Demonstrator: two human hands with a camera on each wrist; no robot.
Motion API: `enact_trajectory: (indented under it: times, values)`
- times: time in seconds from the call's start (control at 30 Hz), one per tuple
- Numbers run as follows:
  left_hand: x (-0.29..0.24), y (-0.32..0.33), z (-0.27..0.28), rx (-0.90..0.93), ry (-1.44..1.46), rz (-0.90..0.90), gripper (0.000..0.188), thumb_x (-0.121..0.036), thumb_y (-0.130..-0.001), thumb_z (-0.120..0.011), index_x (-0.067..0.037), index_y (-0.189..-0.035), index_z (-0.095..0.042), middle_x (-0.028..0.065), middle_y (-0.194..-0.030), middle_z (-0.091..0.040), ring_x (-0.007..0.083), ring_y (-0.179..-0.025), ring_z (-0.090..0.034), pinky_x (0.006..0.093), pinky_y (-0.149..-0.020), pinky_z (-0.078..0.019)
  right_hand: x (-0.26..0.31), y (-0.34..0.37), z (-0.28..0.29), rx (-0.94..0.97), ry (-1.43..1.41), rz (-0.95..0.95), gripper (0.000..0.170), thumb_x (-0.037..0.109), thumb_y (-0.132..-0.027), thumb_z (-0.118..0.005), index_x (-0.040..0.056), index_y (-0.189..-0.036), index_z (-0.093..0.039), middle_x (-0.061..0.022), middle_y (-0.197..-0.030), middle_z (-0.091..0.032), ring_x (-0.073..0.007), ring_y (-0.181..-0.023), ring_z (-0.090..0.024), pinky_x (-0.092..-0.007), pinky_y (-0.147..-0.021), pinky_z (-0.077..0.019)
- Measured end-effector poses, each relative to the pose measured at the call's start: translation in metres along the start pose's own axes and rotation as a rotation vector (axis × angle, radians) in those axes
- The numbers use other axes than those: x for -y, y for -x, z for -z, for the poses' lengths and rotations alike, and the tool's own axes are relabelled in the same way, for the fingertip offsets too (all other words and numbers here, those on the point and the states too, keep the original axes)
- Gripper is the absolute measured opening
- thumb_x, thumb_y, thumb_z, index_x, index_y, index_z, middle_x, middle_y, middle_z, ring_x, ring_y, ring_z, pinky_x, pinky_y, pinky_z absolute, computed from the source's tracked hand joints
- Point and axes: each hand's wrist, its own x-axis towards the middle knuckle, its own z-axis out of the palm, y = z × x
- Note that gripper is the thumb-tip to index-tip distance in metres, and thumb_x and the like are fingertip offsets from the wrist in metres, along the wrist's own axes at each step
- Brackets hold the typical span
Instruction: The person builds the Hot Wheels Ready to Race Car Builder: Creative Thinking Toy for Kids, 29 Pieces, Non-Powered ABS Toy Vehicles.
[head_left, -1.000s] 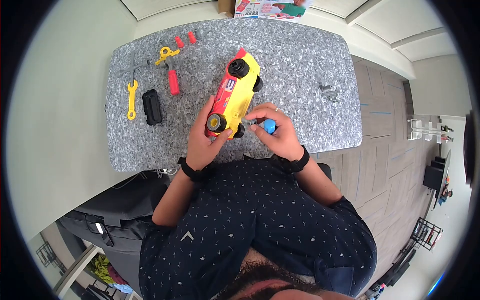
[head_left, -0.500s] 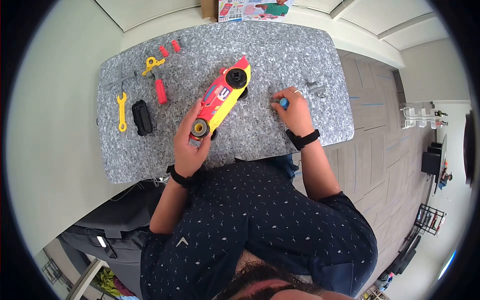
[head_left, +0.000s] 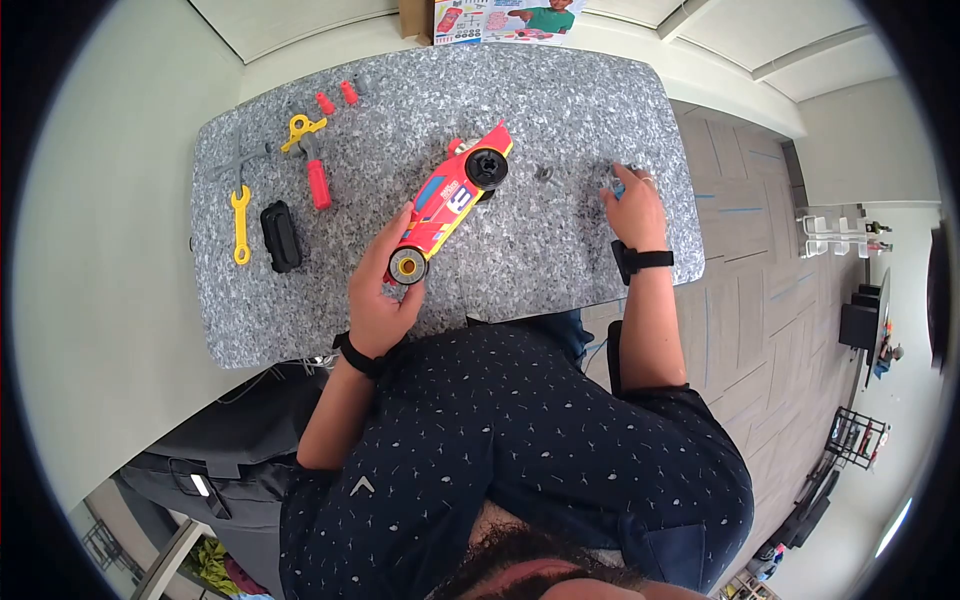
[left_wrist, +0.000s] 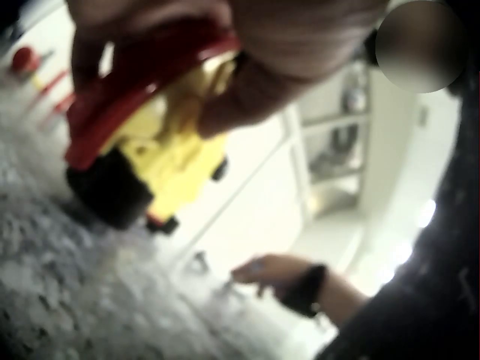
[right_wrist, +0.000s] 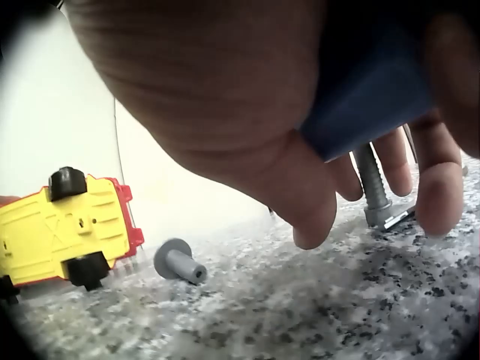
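My left hand (head_left: pixel 383 300) grips the rear of a red and yellow toy race car (head_left: pixel 445 205), thumb and fingers around its body beside a wheel. In the left wrist view the car's yellow underside (left_wrist: pixel 172 172) shows beneath the fingers. My right hand (head_left: pixel 638 208) reaches down at the table's right side, fingertips just over the grey bolts there. It holds a blue-handled tool (right_wrist: pixel 375 94) against the palm; the tool's working end is hidden. Beyond the fingers a grey ridged bolt (right_wrist: pixel 371 184) shows. A grey flanged peg (head_left: pixel 547 176) lies between the car and my right hand.
On the table's left lie a yellow wrench (head_left: pixel 241 225), a black plastic part (head_left: pixel 281 237), a red-handled hammer (head_left: pixel 318 185), a grey cross wrench (head_left: pixel 238 163) and two red pegs (head_left: pixel 348 92). A printed box (head_left: pixel 505 20) stands behind the speckled grey tabletop (head_left: pixel 480 280).
My right hand has left the car's underside and moved right to the grey bolts, leaving the grey peg on the table. The left hand has moved slightly left and rolled the car onto its side.
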Motion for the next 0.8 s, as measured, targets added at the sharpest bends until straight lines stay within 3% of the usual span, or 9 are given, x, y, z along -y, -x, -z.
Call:
enact_trajectory:
  times: [0.17,0.27,0.3,0.33,0.37,0.5,0.6,0.73,0.8]
  values:
    - [-0.004,-0.001,0.0,0.0,-0.026,-0.007,0.08,0.008,-0.087,-0.07,-0.003,-0.166,-0.057,0.0216,-0.168,-0.061,0.0358,-0.156,-0.059,0.0458,-0.129,-0.0444,0.014,-0.014,0.015,-0.046,-0.156,0.028,0.042,0.013,-0.098,-0.085,0.0086,-0.139,-0.078,-0.0218,-0.139,-0.075,-0.0433,-0.119,-0.075,-0.0484,-0.099,-0.0618]
    - [-0.001,0.001,-0.001,-0.003,-0.042,-0.022,0.08,0.007,-0.088,-0.072,-0.003,-0.165,-0.057,0.0216,-0.168,-0.061,0.0363,-0.156,-0.06,0.0458,-0.129,-0.0452,0.058,-0.004,0.043,-0.031,-0.552,0.137,0.031,0.008,-0.099,-0.084,0.0057,-0.129,-0.082,-0.0181,-0.127,-0.081,-0.0353,-0.108,-0.078,-0.0419,-0.093,-0.0607]
    - [0.0,0.002,-0.002,0.0,-0.045,-0.031,0.08,0.006,-0.088,-0.073,-0.003,-0.165,-0.057,0.0216,-0.168,-0.061,0.0365,-0.156,-0.06,0.0458,-0.128,-0.0456,0.079,0.007,0.049,0.007,-0.728,0.146,0.024,0.009,-0.101,-0.084,0.005,-0.125,-0.085,-0.0109,-0.112,-0.084,-0.0223,-0.096,-0.077,-0.0356,-0.087,-0.0587]
    - [0.0,0.002,-0.002,-0.005,-0.035,-0.026,0.079,0.006,-0.088,-0.074,-0.003,-0.165,-0.058,0.0215,-0.168,-0.061,0.0365,-0.156,-0.06,0.0458,-0.128,-0.046,0.096,0.02,0.055,0.168,-0.95,0.171,0.024,0.007,-0.105,-0.081,0.0048,-0.129,-0.084,-0.0075,-0.11,-0.084,-0.0144,-0.099,-0.076,-0.032,-0.086,-0.0585]
    - [-0.001,0.002,-0.004,-0.007,-0.024,-0.022,0.078,0.005,-0.088,-0.075,-0.003,-0.164,-0.058,0.0214,-0.168,-0.061,0.0365,-0.156,-0.06,0.0458,-0.128,-0.0463,0.118,0.035,0.068,0.355,-1.146,0.191,0.022,0.005,-0.108,-0.077,0.0031,-0.13,-0.083,-0.0061,-0.107,-0.083,-0.0126,-0.099,-0.076,-0.0306,-0.086,-0.0592]
    - [-0.001,0.003,-0.005,0.006,-0.052,-0.038,0.073,0.002,-0.09,-0.078,-0.002,-0.161,-0.061,0.021,-0.168,-0.061,0.0352,-0.156,-0.059,0.0466,-0.126,-0.0483,0.174,0.074,0.076,0.824,-1.422,0.383,0.022,0.002,-0.111,-0.072,-0.0002,-0.131,-0.079,-0.0079,-0.103,-0.081,-0.0134,-0.091,-0.078,-0.0305,-0.083,-0.061]
    - [-0.003,0.007,-0.011,-0.021,-0.025,-0.051,0.077,0.003,-0.083,-0.078,-0.005,-0.158,-0.063,0.0147,-0.168,-0.062,0.039,-0.148,-0.064,0.0486,-0.123,-0.0486,0.199,0.079,0.065,1.002,-1.411,0.314,0.019,0.004,-0.111,-0.071,-0.0005,-0.129,-0.078,-0.0072,-0.1,-0.08,-0.0128,-0.088,-0.078,-0.03,-0.081,-0.0607]
    - [-0.006,0.008,-0.008,0.026,-0.135,-0.099,0.076,0.001,-0.085,-0.078,-0.005,-0.159,-0.063,0.014,-0.168,-0.062,0.0378,-0.147,-0.063,0.0495,-0.124,-0.0467,0.207,0.078,0.065,1.057,-1.321,0.13,0.012,0.006,-0.109,-0.075,-0.0003,-0.118,-0.077,-0.0061,-0.099,-0.078,-0.0126,-0.086,-0.075,-0.031,-0.076,-0.0576]
    - [-0.006,0.007,-0.01,0.014,-0.139,-0.118,0.076,0.0,-0.085,-0.078,-0.005,-0.159,-0.063,0.0141,-0.168,-0.062,0.037,-0.147,-0.063,0.0497,-0.123,-0.0463,0.207,0.083,0.06,0.78,-1.127,0.337,0.014,0.005,-0.108,-0.075,0.0005,-0.122,-0.075,-0.0048,-0.1,-0.075,-0.0119,-0.087,-0.07,-0.0312,-0.079,-0.0557]
